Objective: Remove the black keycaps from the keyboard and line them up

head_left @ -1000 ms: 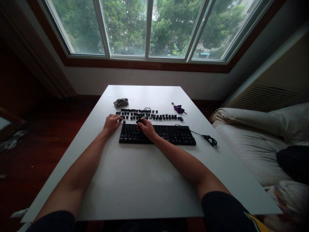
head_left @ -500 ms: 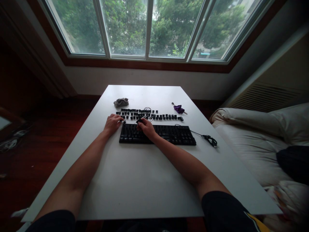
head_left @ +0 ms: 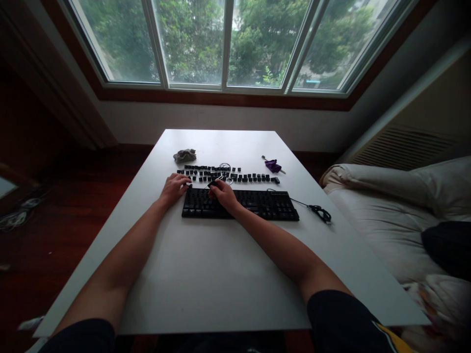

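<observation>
A black keyboard (head_left: 272,206) lies across the white table, its upper left part bare of some caps. Past its left back corner, my left hand (head_left: 174,190) has thumb and fingers pinched on a small black keycap (head_left: 190,186). My right hand (head_left: 225,195) is closed over the keyboard's back left part. It grips a keycap puller (head_left: 212,184), a small black piece with thin wire showing toward the left; the fingers partly hide it. Loose black keycaps (head_left: 253,177) stand in several rows behind the keyboard.
A crumpled grey cloth (head_left: 184,156) lies at the back left of the table (head_left: 221,274). Back right is a purple cloth (head_left: 273,166) with a thin brush-like stick. A coiled black cable (head_left: 321,214) rests right of the keyboard. A pale sofa (head_left: 368,220) stands at the right.
My left hand has shifted slightly to the right, its fingertips closing on the keycap near the keyboard's corner. My right hand stays in place with the puller.
</observation>
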A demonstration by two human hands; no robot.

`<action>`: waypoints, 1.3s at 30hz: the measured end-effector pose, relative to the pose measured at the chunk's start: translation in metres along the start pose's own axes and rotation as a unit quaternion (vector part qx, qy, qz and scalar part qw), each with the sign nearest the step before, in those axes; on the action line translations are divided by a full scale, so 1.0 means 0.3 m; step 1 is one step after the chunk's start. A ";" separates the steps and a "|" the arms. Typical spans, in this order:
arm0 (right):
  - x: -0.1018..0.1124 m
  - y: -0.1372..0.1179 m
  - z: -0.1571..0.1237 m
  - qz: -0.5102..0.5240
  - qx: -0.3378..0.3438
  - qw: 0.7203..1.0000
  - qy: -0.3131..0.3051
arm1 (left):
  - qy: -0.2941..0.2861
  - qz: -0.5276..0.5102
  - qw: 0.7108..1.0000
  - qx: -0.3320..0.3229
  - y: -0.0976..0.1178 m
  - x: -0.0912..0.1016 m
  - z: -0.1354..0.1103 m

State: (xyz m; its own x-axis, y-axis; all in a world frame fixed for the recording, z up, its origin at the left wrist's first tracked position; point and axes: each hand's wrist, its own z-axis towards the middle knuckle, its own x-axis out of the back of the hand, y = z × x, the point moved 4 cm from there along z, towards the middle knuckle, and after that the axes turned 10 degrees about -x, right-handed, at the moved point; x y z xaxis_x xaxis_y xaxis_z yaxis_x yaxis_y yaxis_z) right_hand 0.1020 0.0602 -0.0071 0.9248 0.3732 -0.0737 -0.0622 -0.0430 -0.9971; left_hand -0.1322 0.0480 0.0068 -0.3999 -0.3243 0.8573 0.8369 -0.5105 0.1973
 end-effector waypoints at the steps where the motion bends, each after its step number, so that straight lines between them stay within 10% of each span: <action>1: 0.000 0.001 0.000 0.001 0.001 1.000 -0.001 | 0.001 -0.003 1.000 -0.007 0.002 0.000 0.001; 39: 0.001 0.009 0.006 0.006 0.010 1.000 -0.002 | 0.038 0.036 0.999 -0.007 0.000 0.011 0.004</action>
State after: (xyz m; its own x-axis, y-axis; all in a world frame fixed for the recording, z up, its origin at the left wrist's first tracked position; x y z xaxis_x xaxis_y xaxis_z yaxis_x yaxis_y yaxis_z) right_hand 0.1014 0.0620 -0.0098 0.9227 0.3760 -0.0852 -0.0799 -0.0296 -0.9964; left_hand -0.1330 0.0478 0.0102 -0.3669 -0.4187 0.8307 0.8593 -0.4946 0.1302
